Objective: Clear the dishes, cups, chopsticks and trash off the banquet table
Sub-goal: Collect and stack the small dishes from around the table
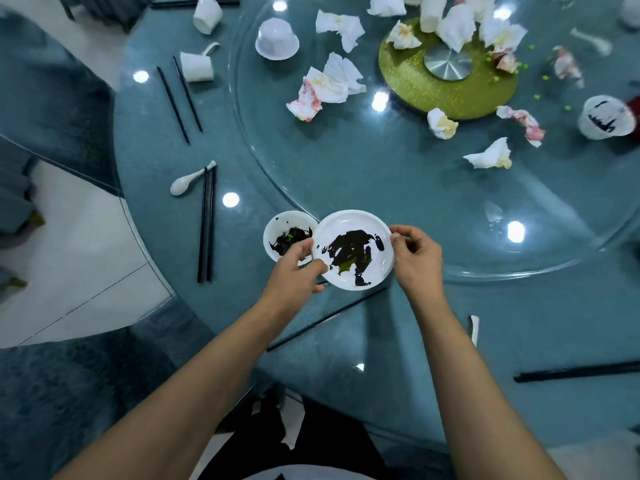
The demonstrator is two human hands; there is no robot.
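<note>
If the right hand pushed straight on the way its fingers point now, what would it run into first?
The right hand points left and already pinches the stained plate at its right rim, so that comes first. Beyond it lies the small bowl at the left hand; heights are unclear.

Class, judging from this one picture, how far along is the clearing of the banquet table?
Barely begun; nothing visibly cleared. In hand: both the left hand and right hand grip the stained plate beside a dirty bowl. Left: crumpled napkins, cups, chopsticks and a spoon.
</note>
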